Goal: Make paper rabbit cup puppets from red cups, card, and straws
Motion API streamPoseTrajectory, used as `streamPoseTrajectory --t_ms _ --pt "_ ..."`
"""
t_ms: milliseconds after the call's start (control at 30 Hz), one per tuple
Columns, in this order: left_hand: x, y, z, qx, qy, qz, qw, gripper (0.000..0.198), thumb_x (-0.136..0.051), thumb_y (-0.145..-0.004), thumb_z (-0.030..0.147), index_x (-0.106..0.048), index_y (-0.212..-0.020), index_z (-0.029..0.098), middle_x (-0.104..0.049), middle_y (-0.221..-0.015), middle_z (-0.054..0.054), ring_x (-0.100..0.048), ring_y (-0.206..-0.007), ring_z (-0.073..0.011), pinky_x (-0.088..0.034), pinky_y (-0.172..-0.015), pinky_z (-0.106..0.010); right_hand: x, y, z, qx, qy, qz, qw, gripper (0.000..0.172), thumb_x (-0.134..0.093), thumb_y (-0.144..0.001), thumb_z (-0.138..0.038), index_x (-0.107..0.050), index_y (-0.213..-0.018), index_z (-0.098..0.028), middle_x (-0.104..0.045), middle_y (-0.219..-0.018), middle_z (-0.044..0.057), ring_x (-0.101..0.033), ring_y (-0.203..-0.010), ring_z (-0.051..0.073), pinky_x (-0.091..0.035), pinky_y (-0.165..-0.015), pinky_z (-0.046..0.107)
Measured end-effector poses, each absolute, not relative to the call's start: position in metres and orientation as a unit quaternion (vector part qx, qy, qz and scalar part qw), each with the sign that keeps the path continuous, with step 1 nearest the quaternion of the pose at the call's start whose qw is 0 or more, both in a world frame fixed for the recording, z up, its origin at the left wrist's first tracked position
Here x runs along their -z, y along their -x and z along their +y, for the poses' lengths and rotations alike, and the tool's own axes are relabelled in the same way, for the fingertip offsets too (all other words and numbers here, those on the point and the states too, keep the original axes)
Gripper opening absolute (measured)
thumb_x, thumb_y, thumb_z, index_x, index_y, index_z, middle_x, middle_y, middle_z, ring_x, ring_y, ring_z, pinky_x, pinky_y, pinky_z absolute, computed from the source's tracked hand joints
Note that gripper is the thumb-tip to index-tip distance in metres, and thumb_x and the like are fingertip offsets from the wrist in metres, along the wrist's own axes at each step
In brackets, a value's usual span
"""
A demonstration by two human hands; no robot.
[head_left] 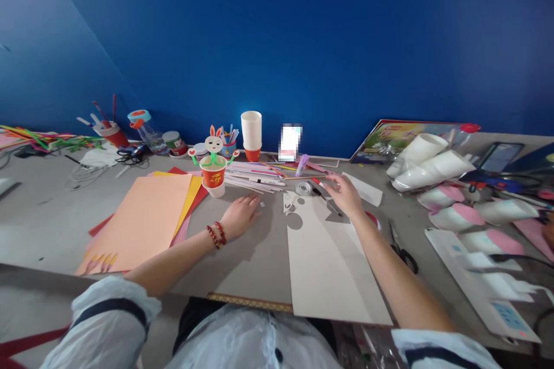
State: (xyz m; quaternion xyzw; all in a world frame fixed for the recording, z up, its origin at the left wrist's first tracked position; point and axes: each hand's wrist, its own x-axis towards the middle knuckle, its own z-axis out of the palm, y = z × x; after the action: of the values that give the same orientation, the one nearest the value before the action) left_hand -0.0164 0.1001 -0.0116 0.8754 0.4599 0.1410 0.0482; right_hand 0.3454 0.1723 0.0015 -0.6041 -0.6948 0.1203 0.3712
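Left hand [242,213] flat on grey table [43,225], right hand [346,193] above white card [329,265].

1. The shirt [251,340] is pale, a thin white-blue cloth, with a dark button [279,356] on its front.
2. The left sleeve [110,311] is short and puffed, ending above the elbow, with a navy band running round its cuff.
3. The right sleeve [441,349] matches it: same pale cloth, same navy band.
4. Both forearms are bare.
5. A bracelet [216,234] of red beads, wound in two strands, circles the wrist of the left hand [242,213].
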Motion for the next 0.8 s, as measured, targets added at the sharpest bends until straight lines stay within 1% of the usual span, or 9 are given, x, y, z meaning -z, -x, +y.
streamPoseTrajectory --t_ms 100,167,267,367,533,600,700,767,800 --pt "0.014 0.009 0.093 -0.129 -0.909 0.390 0.063 0.044 -0.047 -0.098 0.034 -0.049 -0.139 0.019 -0.051 -0.146 -0.012 -0.049 -0.133 -0.0240 -0.042 -0.109 -0.041 -0.004 -0.346 0.157 -0.132 0.582 -0.704 0.386 0.031 -0.057 -0.088 -0.047 -0.066 -0.106 -0.025 -0.064 -0.116 0.010 -0.064 -0.102 0.026 -0.057 -0.085 0.041" --pt "0.013 0.010 0.090 -0.119 -0.917 0.377 0.058 0.045 -0.046 -0.098 0.038 -0.050 -0.139 0.020 -0.048 -0.149 -0.013 -0.048 -0.134 -0.0262 -0.040 -0.111 -0.044 -0.007 -0.348 0.149 -0.141 0.572 -0.706 0.393 0.031 -0.057 -0.088 -0.048 -0.066 -0.107 -0.025 -0.064 -0.117 0.010 -0.065 -0.101 0.026 -0.059 -0.083 0.040" --pt "0.010 0.013 0.089 -0.102 -0.907 0.406 0.040 0.059 -0.045 -0.096 0.051 -0.042 -0.146 0.020 -0.042 -0.153 -0.016 -0.042 -0.139 -0.0301 -0.036 -0.111 -0.050 -0.011 -0.349 0.140 -0.158 0.560 -0.704 0.406 0.030 -0.058 -0.088 -0.046 -0.066 -0.107 -0.024 -0.064 -0.117 0.011 -0.066 -0.100 0.026 -0.059 -0.082 0.040" --pt "0.010 0.011 0.089 -0.078 -0.922 0.378 0.030 0.073 -0.042 -0.092 0.065 -0.034 -0.151 0.023 -0.037 -0.157 -0.015 -0.035 -0.143 -0.0326 -0.031 -0.113 -0.053 -0.014 -0.344 0.137 -0.172 0.553 -0.702 0.414 0.030 -0.059 -0.088 -0.048 -0.066 -0.105 -0.024 -0.064 -0.114 0.011 -0.066 -0.098 0.026 -0.060 -0.080 0.040" --pt "0.020 0.026 0.071 -0.081 -0.904 0.419 -0.006 0.081 -0.038 -0.091 0.069 -0.033 -0.152 0.016 -0.039 -0.155 -0.018 -0.036 -0.143 -0.0314 -0.023 -0.117 -0.051 -0.015 -0.345 0.128 -0.186 0.545 -0.701 0.420 0.034 -0.058 -0.087 -0.052 -0.067 -0.105 -0.024 -0.062 -0.115 0.011 -0.067 -0.096 0.025 -0.061 -0.078 0.039" --pt "0.023 0.044 0.059 -0.084 -0.881 0.464 -0.028 0.082 -0.038 -0.091 0.069 -0.034 -0.151 0.013 -0.039 -0.154 -0.020 -0.037 -0.143 -0.0320 -0.025 -0.117 -0.051 -0.017 -0.352 0.120 -0.190 0.549 -0.702 0.412 0.032 -0.058 -0.088 -0.051 -0.066 -0.106 -0.025 -0.062 -0.117 0.010 -0.067 -0.093 0.024 -0.061 -0.078 0.039" --pt "0.019 0.071 0.043 -0.092 -0.829 0.547 -0.076 0.079 -0.041 -0.091 0.067 -0.042 -0.146 0.010 -0.042 -0.151 -0.025 -0.039 -0.140 -0.0379 -0.032 -0.112 -0.055 -0.021 -0.361 0.109 -0.198 0.560 -0.698 0.400 0.029 -0.058 -0.088 -0.048 -0.066 -0.104 -0.026 -0.064 -0.117 0.010 -0.069 -0.088 0.023 -0.061 -0.076 0.039" --pt "0.011 0.078 0.037 -0.107 -0.809 0.571 -0.095 0.068 -0.046 -0.093 0.058 -0.047 -0.141 0.009 -0.043 -0.149 -0.026 -0.041 -0.137 -0.0400 -0.038 -0.108 -0.055 -0.024 -0.359 0.104 -0.194 0.566 -0.695 0.398 0.026 -0.059 -0.087 -0.046 -0.066 -0.102 -0.027 -0.065 -0.115 0.009 -0.069 -0.087 0.023 -0.061 -0.074 0.037" --pt "0.006 0.077 0.035 -0.117 -0.811 0.566 -0.092 0.059 -0.047 -0.095 0.051 -0.051 -0.136 0.010 -0.046 -0.147 -0.025 -0.044 -0.135 -0.0386 -0.041 -0.106 -0.054 -0.026 -0.355 0.103 -0.193 0.565 -0.697 0.397 0.024 -0.059 -0.087 -0.045 -0.066 -0.102 -0.027 -0.065 -0.115 0.009 -0.068 -0.087 0.022 -0.060 -0.073 0.037"
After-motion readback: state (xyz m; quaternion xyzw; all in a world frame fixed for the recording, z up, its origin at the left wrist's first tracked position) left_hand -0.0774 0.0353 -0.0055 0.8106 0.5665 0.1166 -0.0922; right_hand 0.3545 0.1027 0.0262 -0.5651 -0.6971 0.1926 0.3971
